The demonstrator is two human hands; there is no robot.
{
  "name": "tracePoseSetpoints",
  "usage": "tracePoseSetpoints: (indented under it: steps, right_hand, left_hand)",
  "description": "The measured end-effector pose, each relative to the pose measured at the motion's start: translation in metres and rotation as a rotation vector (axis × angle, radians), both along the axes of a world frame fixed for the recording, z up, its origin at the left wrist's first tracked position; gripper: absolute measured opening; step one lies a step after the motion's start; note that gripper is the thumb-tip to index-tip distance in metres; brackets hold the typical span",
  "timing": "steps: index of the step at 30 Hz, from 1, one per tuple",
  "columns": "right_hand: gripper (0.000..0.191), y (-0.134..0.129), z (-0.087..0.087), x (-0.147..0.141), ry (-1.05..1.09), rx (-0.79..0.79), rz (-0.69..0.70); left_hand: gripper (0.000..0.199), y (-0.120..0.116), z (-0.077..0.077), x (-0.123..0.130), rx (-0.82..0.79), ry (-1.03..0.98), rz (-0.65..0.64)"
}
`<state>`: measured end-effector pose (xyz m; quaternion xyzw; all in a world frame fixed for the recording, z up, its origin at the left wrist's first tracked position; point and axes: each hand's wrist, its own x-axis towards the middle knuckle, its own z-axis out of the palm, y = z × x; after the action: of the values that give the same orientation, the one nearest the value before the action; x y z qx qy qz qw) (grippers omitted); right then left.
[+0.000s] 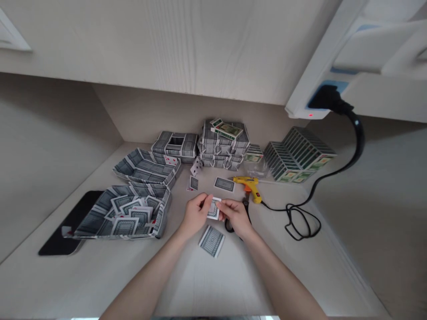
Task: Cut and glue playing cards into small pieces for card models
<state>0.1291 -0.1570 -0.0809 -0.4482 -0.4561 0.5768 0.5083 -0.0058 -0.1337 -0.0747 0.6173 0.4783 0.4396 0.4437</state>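
Over the middle of the counter [233, 284], the left hand [196, 214] and the right hand [236, 217] close from either side on a single playing card [214, 209], patterned back upward. Thumbs and fingers pinch its edges, which seems to keep the small card steady and its face in plain view. Black-handled scissors [229, 226] lie partly under the right hand, within easy reach. Just beyond the hands rests a yellow hot glue gun [247, 186], its black cord [293, 218] looping right to a plug [325, 97] in a white power strip [310, 106] mounted overhead; the slack appears to let the gun sit near the work. A loose card [211, 241] lies near the wrists, and two more [224, 184] sit past the hands. To the left, cards joined edge to edge form an open tray [123, 226] holding loose cards, with a second tray [145, 166] behind it. Farther back stand stacked card boxes [223, 146], and to the right, rows of boxed decks [296, 153] rise in steps, kept together out of the way.
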Motion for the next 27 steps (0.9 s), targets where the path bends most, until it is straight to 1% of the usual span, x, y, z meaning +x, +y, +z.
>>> tracePoseSetpoints:
  steps: [4, 9, 14, 19, 27]
  right_hand:
    - [0.029, -0.001, 0.002, -0.001, -0.027, 0.013, 0.000]
    - [0.033, -0.003, 0.008, -0.003, -0.064, 0.048, -0.007]
    - [0.033, -0.003, 0.013, -0.004, -0.092, 0.067, -0.048]
    - [0.030, -0.002, 0.011, -0.002, -0.079, 0.063, -0.085]
    - [0.031, -0.002, 0.010, -0.002, -0.088, 0.062, -0.068]
  left_hand:
    - [0.036, 0.000, -0.002, -0.001, 0.017, 0.024, -0.003]
    - [0.036, 0.000, -0.003, -0.002, 0.003, 0.018, -0.012]
    - [0.037, 0.000, -0.001, 0.000, -0.003, -0.042, 0.020]
    - [0.035, -0.001, -0.003, 0.002, -0.030, -0.068, -0.045]
    - [0.035, -0.001, -0.002, 0.001, -0.024, -0.056, -0.055]
